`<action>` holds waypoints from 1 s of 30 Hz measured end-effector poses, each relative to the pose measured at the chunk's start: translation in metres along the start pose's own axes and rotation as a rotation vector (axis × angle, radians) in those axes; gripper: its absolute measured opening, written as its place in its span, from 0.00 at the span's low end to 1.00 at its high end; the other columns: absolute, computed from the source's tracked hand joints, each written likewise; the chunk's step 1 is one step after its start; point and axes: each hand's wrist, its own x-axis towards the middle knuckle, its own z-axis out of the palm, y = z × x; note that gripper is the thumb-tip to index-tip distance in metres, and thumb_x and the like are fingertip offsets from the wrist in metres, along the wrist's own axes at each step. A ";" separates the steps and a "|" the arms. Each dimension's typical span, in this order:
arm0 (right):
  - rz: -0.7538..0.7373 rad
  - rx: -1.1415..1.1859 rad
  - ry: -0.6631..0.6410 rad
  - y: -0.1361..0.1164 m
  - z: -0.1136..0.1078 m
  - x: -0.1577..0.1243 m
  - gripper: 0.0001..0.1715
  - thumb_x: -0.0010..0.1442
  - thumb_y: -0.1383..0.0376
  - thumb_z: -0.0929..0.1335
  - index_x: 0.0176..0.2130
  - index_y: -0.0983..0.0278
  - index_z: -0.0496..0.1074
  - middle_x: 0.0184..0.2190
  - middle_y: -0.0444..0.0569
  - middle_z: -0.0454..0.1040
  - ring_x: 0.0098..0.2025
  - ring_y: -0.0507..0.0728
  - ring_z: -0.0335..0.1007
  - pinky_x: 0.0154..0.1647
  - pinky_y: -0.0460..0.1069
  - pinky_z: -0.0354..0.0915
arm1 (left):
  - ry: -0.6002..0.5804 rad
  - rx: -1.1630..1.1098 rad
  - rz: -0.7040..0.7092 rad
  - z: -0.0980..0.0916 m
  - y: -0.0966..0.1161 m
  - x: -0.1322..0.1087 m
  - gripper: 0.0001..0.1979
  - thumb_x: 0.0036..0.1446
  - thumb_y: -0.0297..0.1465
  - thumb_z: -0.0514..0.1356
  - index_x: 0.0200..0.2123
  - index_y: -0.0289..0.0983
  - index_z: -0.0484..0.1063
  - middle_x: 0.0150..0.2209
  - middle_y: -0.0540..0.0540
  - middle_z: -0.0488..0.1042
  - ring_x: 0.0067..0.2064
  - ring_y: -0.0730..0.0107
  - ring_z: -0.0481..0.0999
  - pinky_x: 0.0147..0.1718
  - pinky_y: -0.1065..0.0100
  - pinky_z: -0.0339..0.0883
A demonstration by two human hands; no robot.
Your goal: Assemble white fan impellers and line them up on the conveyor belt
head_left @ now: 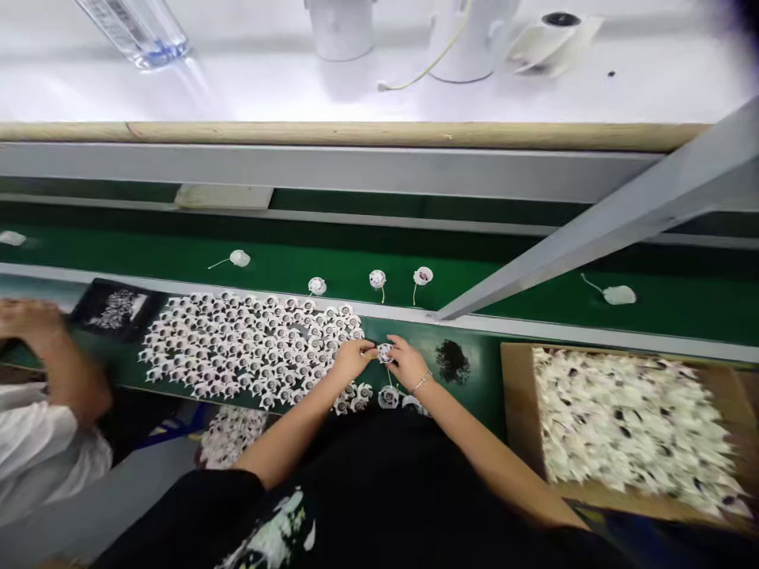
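In the head view, a small round white plastic part (385,352) with a thin cable sits between my two hands above the green work surface. My right hand (408,365) curls its thumb and fingers round the right side of it. From the other side, my left hand (353,359) pinches at its left edge; the exact contact is too small to see. Close below, another round white part (388,397) lies near my body. Rows of white parts with dark round centres (254,344) spread out left of my left hand. A pile of tiny dark pieces (452,362) lies right of my right hand.
A cardboard box (520,395) of white parts stands at the right. Beyond the metal rail, a green belt (130,249) carries several white parts with cables. A slanted grey post (593,213) crosses the right side. At left sits a co-worker (59,379) beside a black tray (88,312).
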 end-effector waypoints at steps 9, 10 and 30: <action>0.050 0.033 -0.025 0.002 0.013 0.000 0.19 0.67 0.59 0.67 0.55 0.63 0.69 0.57 0.54 0.68 0.54 0.59 0.69 0.54 0.60 0.69 | -0.105 -0.043 -0.023 0.016 -0.011 0.023 0.14 0.64 0.39 0.60 0.43 0.34 0.75 0.42 0.45 0.77 0.43 0.64 0.77 0.47 0.56 0.73; 0.050 0.039 -0.029 0.003 0.012 0.000 0.19 0.67 0.59 0.67 0.55 0.63 0.69 0.57 0.54 0.68 0.53 0.59 0.69 0.54 0.60 0.69 | -0.107 -0.041 -0.034 0.017 -0.013 0.025 0.14 0.64 0.39 0.60 0.43 0.33 0.74 0.41 0.45 0.77 0.43 0.65 0.77 0.46 0.56 0.73; 0.405 -0.016 0.236 0.019 -0.067 0.070 0.19 0.67 0.57 0.67 0.52 0.65 0.70 0.51 0.53 0.71 0.48 0.57 0.72 0.48 0.57 0.71 | -0.279 0.440 0.017 0.008 -0.014 -0.057 0.13 0.62 0.39 0.62 0.42 0.34 0.74 0.44 0.44 0.76 0.47 0.62 0.75 0.50 0.53 0.70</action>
